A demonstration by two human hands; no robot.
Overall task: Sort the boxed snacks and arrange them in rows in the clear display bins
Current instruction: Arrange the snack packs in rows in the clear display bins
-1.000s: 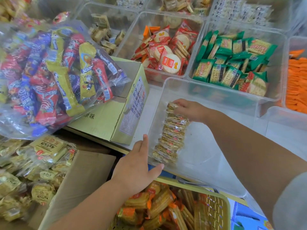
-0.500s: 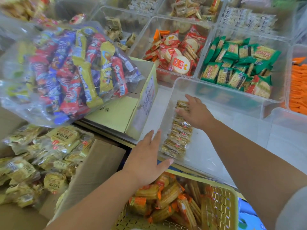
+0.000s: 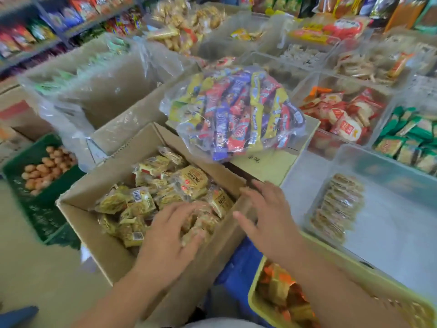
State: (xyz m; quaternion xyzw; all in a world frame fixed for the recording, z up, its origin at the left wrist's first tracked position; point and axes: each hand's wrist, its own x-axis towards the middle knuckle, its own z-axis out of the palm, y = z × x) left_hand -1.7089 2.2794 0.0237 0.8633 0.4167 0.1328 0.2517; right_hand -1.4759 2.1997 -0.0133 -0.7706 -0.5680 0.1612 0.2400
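An open cardboard box (image 3: pixel 106 247) at the lower middle holds several yellow-wrapped snack packets (image 3: pixel 146 202). My left hand (image 3: pixel 170 230) lies on the packets inside the box, fingers spread and blurred by motion. My right hand (image 3: pixel 267 216) hovers over the box's right wall with its fingers straight and holds nothing. To the right stands a clear display bin (image 3: pixel 378 166). One row of clear-wrapped cracker packets (image 3: pixel 338 207) stands along its left side, with no hand on it.
A bag of colourful bars (image 3: pixel 236 114) rests on a closed carton (image 3: pixel 267 162) behind the box. A yellow basket (image 3: pixel 354 268) of orange packets sits under my right arm. A green crate (image 3: pixel 40 204) is at the left. Bins of red packets (image 3: pixel 340 114) and green packets (image 3: pixel 406 136) stand behind.
The view swung left. My right hand let go of the cracker row and moved to the cardboard box. My left hand left the bin's edge and went into the box.
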